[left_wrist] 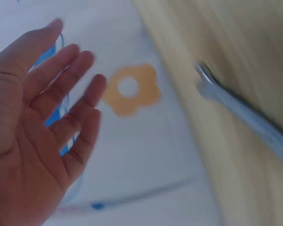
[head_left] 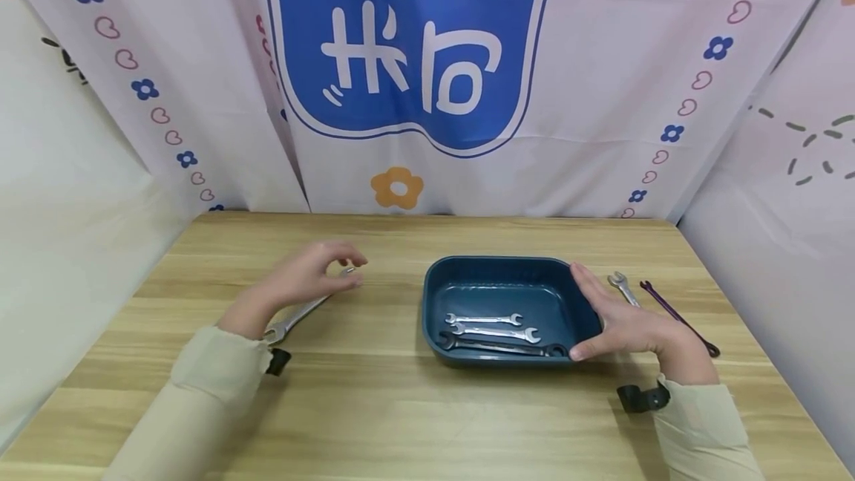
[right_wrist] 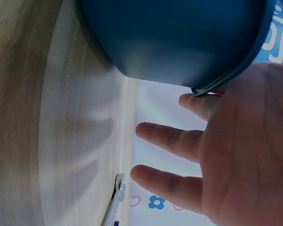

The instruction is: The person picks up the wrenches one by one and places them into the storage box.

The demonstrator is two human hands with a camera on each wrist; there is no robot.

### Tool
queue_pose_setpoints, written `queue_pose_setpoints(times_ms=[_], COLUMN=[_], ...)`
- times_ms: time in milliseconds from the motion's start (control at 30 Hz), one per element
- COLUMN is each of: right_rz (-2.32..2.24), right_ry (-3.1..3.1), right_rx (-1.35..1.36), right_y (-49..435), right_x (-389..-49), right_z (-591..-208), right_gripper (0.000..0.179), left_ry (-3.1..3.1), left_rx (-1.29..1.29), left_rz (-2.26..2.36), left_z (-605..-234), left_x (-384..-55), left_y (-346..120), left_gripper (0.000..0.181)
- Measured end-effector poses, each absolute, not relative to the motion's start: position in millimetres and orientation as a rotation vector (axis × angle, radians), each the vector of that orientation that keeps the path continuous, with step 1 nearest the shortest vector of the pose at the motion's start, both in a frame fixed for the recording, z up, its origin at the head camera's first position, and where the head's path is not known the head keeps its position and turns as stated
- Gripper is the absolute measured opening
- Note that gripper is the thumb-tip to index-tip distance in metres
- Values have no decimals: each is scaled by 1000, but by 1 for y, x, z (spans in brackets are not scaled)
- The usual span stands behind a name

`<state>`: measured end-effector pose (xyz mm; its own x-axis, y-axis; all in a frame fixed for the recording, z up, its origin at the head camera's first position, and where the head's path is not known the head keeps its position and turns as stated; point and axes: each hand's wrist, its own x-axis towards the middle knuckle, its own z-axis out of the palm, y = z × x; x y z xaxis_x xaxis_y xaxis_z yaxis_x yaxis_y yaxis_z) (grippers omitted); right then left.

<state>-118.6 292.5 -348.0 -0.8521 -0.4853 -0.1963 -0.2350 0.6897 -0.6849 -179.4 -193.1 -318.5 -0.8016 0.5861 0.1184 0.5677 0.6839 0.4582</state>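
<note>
My left hand (head_left: pixel 309 275) hovers above a silver wrench (head_left: pixel 298 319) lying at the left of the table, its fingers loosely bent and nothing between them. In the left wrist view, the same wrench (left_wrist: pixel 254 117) appears apart from the palm. A dark blue rectangular bin (head_left: pixel 497 259) stands right of centre. Along its front side lie a small silver open-end wrench (head_left: pixel 484 319), a longer silver one (head_left: pixel 497 332) and a dark wrench (head_left: pixel 497 348). My right hand (head_left: pixel 621 324) rests against the bin's right rim, thumb at the front corner. The right wrist view shows its fingers (right_wrist: pixel 170 140) extended and spread.
Beyond the right hand lie another silver wrench (head_left: pixel 623 288), partly hidden by that hand, and a purple wrench (head_left: pixel 681 319). A printed white cloth (head_left: pixel 581 177) hangs along the table's back edge. Fabric walls stand at both sides.
</note>
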Motion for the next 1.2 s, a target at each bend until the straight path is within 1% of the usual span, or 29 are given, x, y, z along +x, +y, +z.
queue_pose_setpoints(times_ms=[133,367,533,700,933,1200], right_rz=[-967,-957,-936,-940,-945,-938], right_ry=[2532,2538,2550,2555,2553,2557], right_rx=[-568,-568,-560,-568,-580,-581], right_y=[292,293,294,294,294,294], right_x=[-119,-119,-118,-118,-119,-120], right_z=[-349,-350,-352,-352,-352,-350], right_gripper=[135,136,137,136,135,135], left_ry=[2828,2797,2751,2732,2715,2697], left_rx=[852,796,693,610,573,575], left_rz=[750,734,754,760,773,747], left_z=[-332,-349,-357,-364,-374,-374], left_x=[-181,-183,-183,-184,-188,-191], left_y=[-221,-246,-252,-256,-260,-259], left_gripper=[26,29,36,38,37,41])
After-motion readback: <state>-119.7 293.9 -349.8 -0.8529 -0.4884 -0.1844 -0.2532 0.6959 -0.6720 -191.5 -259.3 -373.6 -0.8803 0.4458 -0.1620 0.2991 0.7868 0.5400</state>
